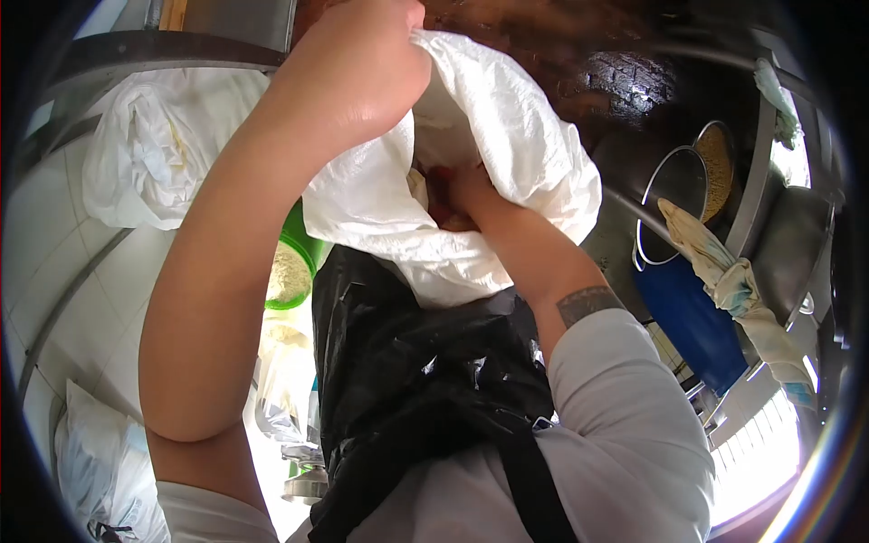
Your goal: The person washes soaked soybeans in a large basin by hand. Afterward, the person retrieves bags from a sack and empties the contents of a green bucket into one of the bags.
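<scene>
**Both bare hands at an open white sack, one at its rim, one inside**

In the head view, the left arm is bent at the elbow, with the forearm rising along the left side and curving inward at the top. The left hand, partly cut off by the upper edge, has its grip closed on the rim of the white sack, lifting that side. The right arm slants inward from a pale grey sleeve, a dark band-like tattoo showing on the forearm. The right hand reaches down into the sack's mouth; its fingers are mostly hidden, so whether they are spread or pinching cannot be told. Something red shows beside it, too shadowed to identify.

The sack is crinkled and thin-walled, its mouth a wide, uneven oval in front of the body, above a glossy, creased black apron. To the left lie a rumpled white bag and a round green container of pale, grainy material. To the right, a twisted beige cloth hangs near a smooth blue container. Beyond the sack is a dark, reddish-brown surface with a wet-looking shine.
</scene>
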Action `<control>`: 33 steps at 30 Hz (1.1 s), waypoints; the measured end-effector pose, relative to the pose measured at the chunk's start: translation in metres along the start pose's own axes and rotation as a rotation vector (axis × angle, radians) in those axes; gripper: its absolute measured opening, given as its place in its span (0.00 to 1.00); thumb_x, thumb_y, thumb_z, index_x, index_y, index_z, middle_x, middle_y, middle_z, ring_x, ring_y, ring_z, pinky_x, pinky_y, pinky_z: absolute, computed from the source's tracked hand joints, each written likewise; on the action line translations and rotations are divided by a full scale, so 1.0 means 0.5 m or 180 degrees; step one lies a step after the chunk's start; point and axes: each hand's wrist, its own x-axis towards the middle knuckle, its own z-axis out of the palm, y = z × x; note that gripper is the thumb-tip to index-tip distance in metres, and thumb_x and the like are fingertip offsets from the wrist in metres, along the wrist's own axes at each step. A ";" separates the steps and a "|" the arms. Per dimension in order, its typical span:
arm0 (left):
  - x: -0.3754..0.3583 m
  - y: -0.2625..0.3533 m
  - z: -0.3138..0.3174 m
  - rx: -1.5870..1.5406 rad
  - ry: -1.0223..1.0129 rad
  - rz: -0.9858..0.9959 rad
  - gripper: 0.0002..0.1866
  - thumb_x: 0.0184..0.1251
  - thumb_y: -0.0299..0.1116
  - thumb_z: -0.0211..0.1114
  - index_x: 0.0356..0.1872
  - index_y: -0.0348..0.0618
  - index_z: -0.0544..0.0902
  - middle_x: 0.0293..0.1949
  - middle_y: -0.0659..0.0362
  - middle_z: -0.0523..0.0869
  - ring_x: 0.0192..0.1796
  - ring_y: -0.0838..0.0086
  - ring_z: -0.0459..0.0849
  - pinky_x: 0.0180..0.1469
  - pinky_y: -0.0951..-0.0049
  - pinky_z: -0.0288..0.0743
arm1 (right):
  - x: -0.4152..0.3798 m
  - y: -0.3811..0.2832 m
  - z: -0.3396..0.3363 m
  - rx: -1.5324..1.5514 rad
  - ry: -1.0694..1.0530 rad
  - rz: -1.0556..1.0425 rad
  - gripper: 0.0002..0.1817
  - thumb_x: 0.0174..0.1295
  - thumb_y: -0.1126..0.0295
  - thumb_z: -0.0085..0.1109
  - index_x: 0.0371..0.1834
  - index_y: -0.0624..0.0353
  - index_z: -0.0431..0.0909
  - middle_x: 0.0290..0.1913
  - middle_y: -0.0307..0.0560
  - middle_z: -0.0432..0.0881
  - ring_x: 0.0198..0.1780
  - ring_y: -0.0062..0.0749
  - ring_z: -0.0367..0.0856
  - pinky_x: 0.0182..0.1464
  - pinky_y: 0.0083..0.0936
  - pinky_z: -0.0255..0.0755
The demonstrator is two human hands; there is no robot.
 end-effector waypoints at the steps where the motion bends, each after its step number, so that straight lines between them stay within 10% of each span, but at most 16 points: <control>1: -0.002 -0.002 0.006 -0.0034 0.0013 0.0003 0.13 0.62 0.25 0.58 0.46 0.32 0.84 0.37 0.39 0.87 0.41 0.47 0.87 0.49 0.57 0.79 | -0.013 0.004 0.011 -0.0502 0.0082 -0.0038 0.29 0.70 0.58 0.57 0.73 0.56 0.78 0.71 0.56 0.81 0.75 0.57 0.75 0.76 0.51 0.65; 5: -0.013 -0.017 0.012 0.0042 -0.0067 0.0019 0.14 0.62 0.23 0.58 0.47 0.32 0.83 0.39 0.39 0.87 0.44 0.47 0.87 0.51 0.57 0.78 | -0.037 0.027 0.011 -0.0483 -0.1871 0.0067 0.19 0.63 0.62 0.63 0.55 0.53 0.92 0.63 0.58 0.87 0.67 0.50 0.84 0.69 0.46 0.75; 15: -0.037 0.003 0.038 -0.0029 -0.0349 -0.0162 0.11 0.64 0.25 0.60 0.45 0.32 0.82 0.40 0.39 0.87 0.46 0.42 0.85 0.51 0.53 0.77 | -0.125 0.050 -0.022 0.0734 -0.1741 -0.0193 0.21 0.66 0.60 0.60 0.58 0.57 0.88 0.62 0.59 0.86 0.65 0.52 0.84 0.67 0.46 0.76; 24: 0.002 0.006 0.040 -0.0021 0.0093 -0.0011 0.16 0.64 0.24 0.56 0.51 0.33 0.83 0.44 0.39 0.89 0.49 0.43 0.87 0.56 0.54 0.78 | 0.039 0.062 -0.033 0.0705 0.1167 0.0974 0.36 0.63 0.54 0.67 0.68 0.68 0.74 0.73 0.71 0.74 0.74 0.63 0.73 0.72 0.52 0.71; 28: -0.013 0.032 -0.003 -0.0230 0.0094 -0.0129 0.06 0.64 0.19 0.59 0.37 0.27 0.84 0.33 0.35 0.86 0.38 0.45 0.88 0.44 0.54 0.79 | 0.159 0.025 -0.057 0.1038 0.2498 0.1541 0.38 0.58 0.51 0.72 0.65 0.68 0.75 0.71 0.70 0.75 0.74 0.63 0.73 0.73 0.51 0.70; 33: -0.014 -0.002 0.010 -0.0209 0.0183 -0.0112 0.05 0.65 0.20 0.61 0.36 0.29 0.83 0.33 0.36 0.87 0.38 0.48 0.88 0.43 0.55 0.79 | 0.198 0.060 -0.062 0.1708 0.1006 0.1017 0.32 0.60 0.54 0.68 0.63 0.64 0.76 0.62 0.69 0.83 0.67 0.62 0.80 0.74 0.48 0.70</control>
